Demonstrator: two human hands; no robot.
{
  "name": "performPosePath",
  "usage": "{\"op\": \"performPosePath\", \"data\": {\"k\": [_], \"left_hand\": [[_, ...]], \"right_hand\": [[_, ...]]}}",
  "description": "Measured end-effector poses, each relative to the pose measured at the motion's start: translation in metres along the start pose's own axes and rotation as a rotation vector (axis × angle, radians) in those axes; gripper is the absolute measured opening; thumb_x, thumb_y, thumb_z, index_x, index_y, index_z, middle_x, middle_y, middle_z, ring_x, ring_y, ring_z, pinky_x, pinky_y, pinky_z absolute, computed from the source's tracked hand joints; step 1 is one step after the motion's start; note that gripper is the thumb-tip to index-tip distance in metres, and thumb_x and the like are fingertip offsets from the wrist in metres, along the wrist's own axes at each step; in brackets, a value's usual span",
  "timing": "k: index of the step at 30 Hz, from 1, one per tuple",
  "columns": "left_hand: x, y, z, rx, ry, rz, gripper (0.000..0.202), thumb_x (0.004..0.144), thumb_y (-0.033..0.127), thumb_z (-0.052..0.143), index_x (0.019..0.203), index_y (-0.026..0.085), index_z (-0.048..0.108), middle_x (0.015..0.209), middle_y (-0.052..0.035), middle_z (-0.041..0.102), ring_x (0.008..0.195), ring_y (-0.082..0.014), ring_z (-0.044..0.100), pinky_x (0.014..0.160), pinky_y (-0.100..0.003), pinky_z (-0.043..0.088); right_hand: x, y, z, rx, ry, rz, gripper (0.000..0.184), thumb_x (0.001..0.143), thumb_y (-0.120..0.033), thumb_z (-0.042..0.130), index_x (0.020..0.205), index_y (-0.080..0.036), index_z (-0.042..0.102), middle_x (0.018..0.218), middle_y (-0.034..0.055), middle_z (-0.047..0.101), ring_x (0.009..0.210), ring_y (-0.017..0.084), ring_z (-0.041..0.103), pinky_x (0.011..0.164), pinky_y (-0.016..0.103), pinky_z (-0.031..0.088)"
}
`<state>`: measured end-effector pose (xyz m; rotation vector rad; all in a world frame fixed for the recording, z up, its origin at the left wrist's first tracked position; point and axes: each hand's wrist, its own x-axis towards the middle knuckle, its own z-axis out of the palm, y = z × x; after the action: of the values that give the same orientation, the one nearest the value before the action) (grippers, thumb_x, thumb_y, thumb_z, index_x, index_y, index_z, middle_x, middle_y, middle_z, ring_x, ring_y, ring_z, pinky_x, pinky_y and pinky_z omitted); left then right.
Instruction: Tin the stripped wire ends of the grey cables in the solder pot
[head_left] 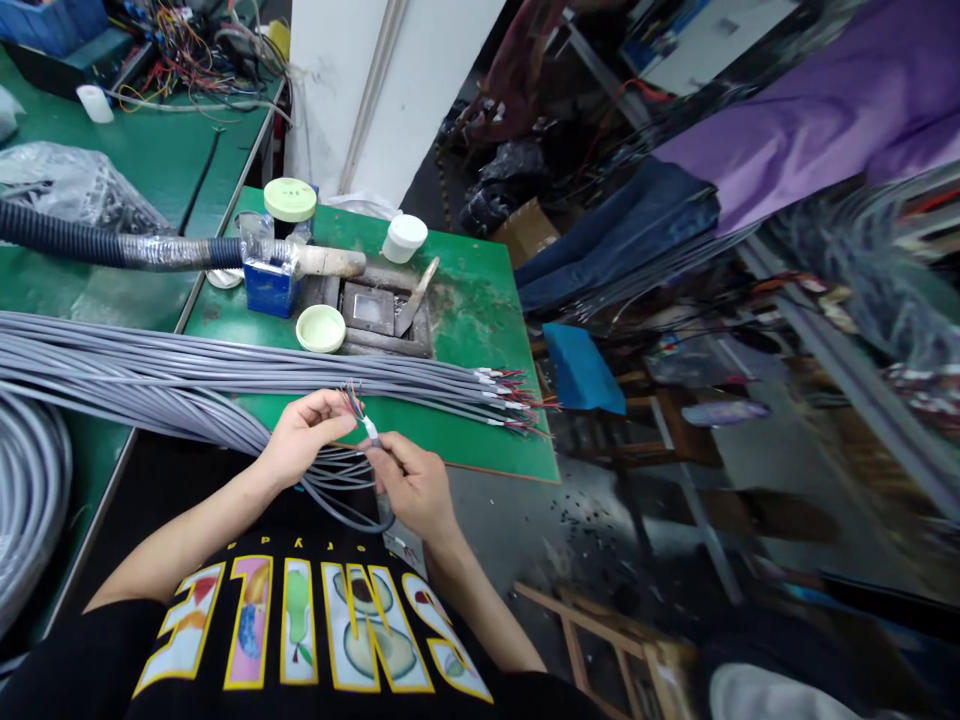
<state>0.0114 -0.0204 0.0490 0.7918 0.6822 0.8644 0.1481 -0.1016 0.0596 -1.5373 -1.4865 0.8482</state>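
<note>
Over the green workbench (472, 310), the left hand (306, 436) pinches coloured wires (352, 400) between closed fingers, the right hand (411, 486) clamps a white-sleeved cable end (370, 430), and many stripped cable ends (510, 400) lie fanned out alongside.

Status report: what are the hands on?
Left hand at coloured wire ends. Right hand gripping grey cable, white sleeve showing. Grey cable bundle alongside.

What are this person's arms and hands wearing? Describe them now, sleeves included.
The left hand and right hand are bare, without gloves, and the forearms are bare too. Above them is a black short-sleeved T-shirt printed with large, multicoloured, yellow-outlined letters.
</note>
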Motion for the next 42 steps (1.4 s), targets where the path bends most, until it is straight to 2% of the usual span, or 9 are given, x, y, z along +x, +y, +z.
{"op": "performPosePath", "data": {"k": [3,11,19,25,30,35,39,42], "left_hand": [[0.003,0.003,-0.003,-0.061,0.036,0.021,0.028,0.055,0.034,0.085,0.069,0.014,0.071,0.065,-0.0002,0.066,0.057,-0.007,0.054,0.058,-0.018,0.045],[0.006,0.008,0.0,-0.151,-0.036,-0.023,0.033,0.052,0.037,0.088,0.068,0.013,0.072,0.057,-0.0001,0.063,0.051,-0.0065,0.052,0.053,-0.018,0.042],[0.006,0.004,0.0,-0.19,0.007,-0.095,0.036,0.043,0.037,0.091,0.062,0.012,0.071,0.054,-0.0001,0.062,0.049,-0.0064,0.053,0.052,-0.018,0.043],[0.006,-0.003,0.001,-0.278,-0.081,-0.177,0.038,0.046,0.038,0.09,0.06,0.011,0.066,0.054,-0.0008,0.061,0.047,-0.0069,0.052,0.049,-0.019,0.042],[0.006,-0.005,0.002,-0.282,-0.144,-0.136,0.036,0.052,0.038,0.087,0.058,0.011,0.063,0.051,-0.0005,0.057,0.047,-0.0086,0.051,0.046,-0.02,0.04],[0.007,-0.002,-0.001,-0.239,-0.115,-0.092,0.035,0.051,0.037,0.087,0.057,0.012,0.063,0.053,-0.0003,0.058,0.049,-0.0087,0.052,0.051,-0.021,0.042],[0.008,-0.003,-0.001,-0.212,-0.036,-0.033,0.035,0.048,0.034,0.088,0.056,0.012,0.062,0.054,0.0002,0.059,0.049,-0.007,0.051,0.051,-0.02,0.042],[0.008,-0.005,0.0,-0.235,-0.009,-0.043,0.036,0.047,0.034,0.088,0.056,0.011,0.061,0.054,0.0007,0.059,0.049,-0.0064,0.051,0.05,-0.019,0.042]], "right_hand": [[-0.001,0.001,-0.001,0.034,-0.029,-0.002,0.025,0.091,-0.035,0.044,0.084,-0.018,0.062,0.047,-0.0061,0.046,0.041,0.009,0.043,0.046,0.022,0.035],[-0.001,0.002,-0.001,0.08,-0.088,0.005,0.029,0.093,-0.036,0.042,0.085,-0.018,0.063,0.046,-0.0059,0.046,0.041,0.01,0.043,0.047,0.022,0.037],[-0.001,0.006,0.0,0.082,-0.091,-0.004,0.031,0.092,-0.038,0.041,0.085,-0.018,0.064,0.046,-0.0057,0.047,0.04,0.009,0.041,0.047,0.021,0.038],[0.0,0.005,0.0,0.11,-0.102,-0.048,0.031,0.092,-0.038,0.041,0.082,-0.018,0.063,0.046,-0.0055,0.046,0.04,0.009,0.04,0.046,0.022,0.037],[0.0,0.005,0.001,0.105,-0.107,-0.037,0.032,0.092,-0.039,0.041,0.082,-0.019,0.063,0.047,-0.0051,0.047,0.041,0.009,0.041,0.047,0.022,0.038],[0.0,0.005,0.001,0.12,-0.1,-0.026,0.031,0.093,-0.037,0.041,0.082,-0.019,0.063,0.046,-0.0059,0.046,0.041,0.009,0.041,0.047,0.022,0.037],[0.001,0.005,0.001,0.138,-0.1,-0.033,0.029,0.092,-0.035,0.042,0.083,-0.019,0.064,0.047,-0.0062,0.046,0.04,0.009,0.041,0.047,0.021,0.037],[0.002,0.006,0.001,0.141,-0.097,-0.041,0.029,0.092,-0.035,0.041,0.082,-0.019,0.064,0.047,-0.0062,0.045,0.04,0.009,0.04,0.047,0.021,0.037]]}}
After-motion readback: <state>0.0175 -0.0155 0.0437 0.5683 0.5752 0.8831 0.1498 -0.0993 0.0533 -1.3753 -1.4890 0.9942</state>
